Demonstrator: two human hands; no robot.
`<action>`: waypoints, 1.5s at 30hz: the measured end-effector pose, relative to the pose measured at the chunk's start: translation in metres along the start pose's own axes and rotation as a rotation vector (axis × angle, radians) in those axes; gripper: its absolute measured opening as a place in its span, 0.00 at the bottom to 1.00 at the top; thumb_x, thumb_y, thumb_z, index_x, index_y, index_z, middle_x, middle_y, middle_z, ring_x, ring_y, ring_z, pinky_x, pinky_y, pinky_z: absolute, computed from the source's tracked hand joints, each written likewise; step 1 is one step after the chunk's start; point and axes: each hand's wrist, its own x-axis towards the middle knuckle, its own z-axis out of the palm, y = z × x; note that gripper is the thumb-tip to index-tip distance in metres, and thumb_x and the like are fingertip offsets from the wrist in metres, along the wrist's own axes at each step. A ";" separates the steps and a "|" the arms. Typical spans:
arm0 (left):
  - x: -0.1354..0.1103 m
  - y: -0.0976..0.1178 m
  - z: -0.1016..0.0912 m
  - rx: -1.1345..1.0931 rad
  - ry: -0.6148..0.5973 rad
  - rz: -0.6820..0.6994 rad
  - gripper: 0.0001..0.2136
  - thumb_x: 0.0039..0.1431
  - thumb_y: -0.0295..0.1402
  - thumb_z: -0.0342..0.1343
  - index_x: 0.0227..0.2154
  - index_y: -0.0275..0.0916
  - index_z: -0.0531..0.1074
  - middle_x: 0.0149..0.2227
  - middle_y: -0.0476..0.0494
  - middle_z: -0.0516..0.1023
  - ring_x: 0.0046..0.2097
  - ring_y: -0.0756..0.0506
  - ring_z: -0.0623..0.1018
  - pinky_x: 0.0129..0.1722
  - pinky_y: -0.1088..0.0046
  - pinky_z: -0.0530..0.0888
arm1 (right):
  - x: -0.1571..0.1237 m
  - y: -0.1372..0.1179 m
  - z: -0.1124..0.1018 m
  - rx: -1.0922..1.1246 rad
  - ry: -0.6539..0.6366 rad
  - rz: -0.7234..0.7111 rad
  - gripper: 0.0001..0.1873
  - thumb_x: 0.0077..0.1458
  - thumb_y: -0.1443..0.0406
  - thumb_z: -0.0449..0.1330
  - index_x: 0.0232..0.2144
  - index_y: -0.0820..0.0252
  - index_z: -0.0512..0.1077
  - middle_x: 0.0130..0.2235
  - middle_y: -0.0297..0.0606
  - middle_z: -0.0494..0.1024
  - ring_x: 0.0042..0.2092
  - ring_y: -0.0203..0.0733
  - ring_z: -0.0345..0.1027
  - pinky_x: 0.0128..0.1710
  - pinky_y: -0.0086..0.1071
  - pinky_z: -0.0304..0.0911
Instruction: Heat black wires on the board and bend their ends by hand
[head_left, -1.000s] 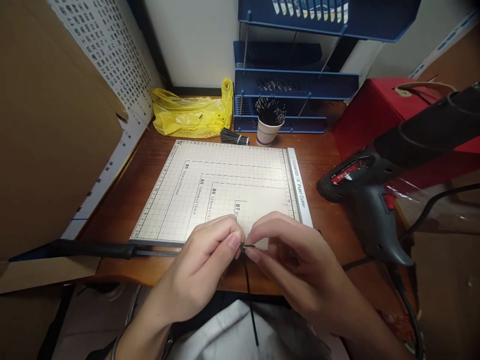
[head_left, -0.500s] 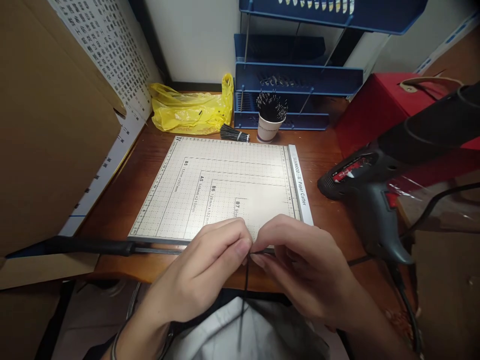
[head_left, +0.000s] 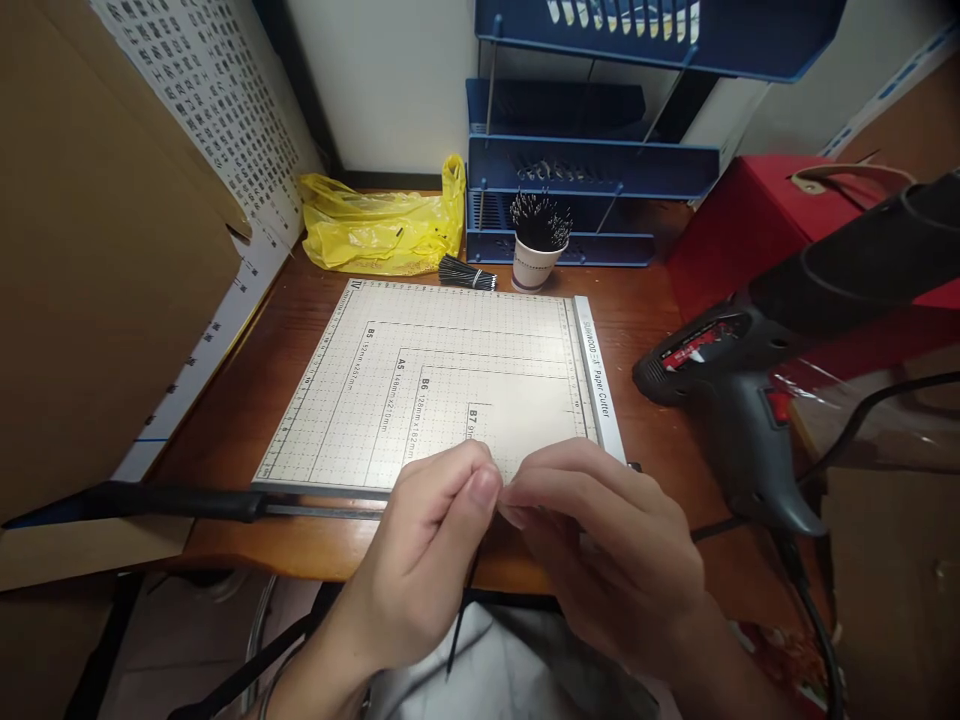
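Observation:
My left hand (head_left: 424, 545) and my right hand (head_left: 607, 545) meet fingertip to fingertip over the near edge of the white paper cutter board (head_left: 420, 380). Both are pinched shut on a thin black wire (head_left: 459, 625), whose loose end hangs down between the hands toward my lap. The part of the wire inside the fingers is hidden. The cutter's black handle (head_left: 150, 498) lies along the desk's front edge at the left.
A black and red heat gun (head_left: 757, 370) stands at the right, its cord trailing down. A paper cup of black wires (head_left: 536, 245), a loose wire bundle (head_left: 465, 272), a yellow bag (head_left: 382, 230), blue trays (head_left: 585, 165) and a red box (head_left: 757, 215) sit behind. Cardboard (head_left: 90, 250) leans at left.
The hands have closed tighter together and the wire's joint is now hidden in the fingers. The hanging end has swung left.

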 end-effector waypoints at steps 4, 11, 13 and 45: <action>0.000 0.000 0.001 0.058 0.039 -0.016 0.20 0.76 0.43 0.44 0.27 0.40 0.63 0.25 0.52 0.61 0.28 0.51 0.63 0.28 0.70 0.61 | 0.001 0.005 0.001 -0.026 -0.033 -0.012 0.13 0.63 0.77 0.57 0.45 0.56 0.74 0.40 0.35 0.80 0.37 0.34 0.75 0.34 0.25 0.71; -0.001 0.005 0.002 -0.099 0.091 -0.089 0.21 0.74 0.46 0.47 0.26 0.40 0.62 0.25 0.51 0.61 0.28 0.50 0.62 0.26 0.71 0.60 | -0.006 0.004 0.017 -0.049 0.124 -0.026 0.11 0.63 0.77 0.58 0.42 0.59 0.74 0.38 0.37 0.81 0.37 0.34 0.76 0.36 0.25 0.74; -0.002 0.005 0.004 -0.214 0.067 -0.143 0.21 0.73 0.47 0.48 0.26 0.40 0.63 0.24 0.52 0.60 0.26 0.51 0.61 0.23 0.72 0.60 | -0.008 0.003 0.021 -0.071 0.166 -0.061 0.12 0.61 0.78 0.59 0.42 0.60 0.75 0.39 0.37 0.82 0.37 0.34 0.76 0.36 0.24 0.74; -0.003 0.002 0.013 -0.251 0.145 -0.177 0.22 0.71 0.47 0.52 0.25 0.39 0.60 0.23 0.53 0.59 0.26 0.52 0.60 0.23 0.76 0.59 | 0.004 0.006 0.006 -0.407 -0.145 -0.247 0.17 0.68 0.75 0.50 0.27 0.58 0.62 0.25 0.29 0.62 0.26 0.35 0.46 0.27 0.34 0.45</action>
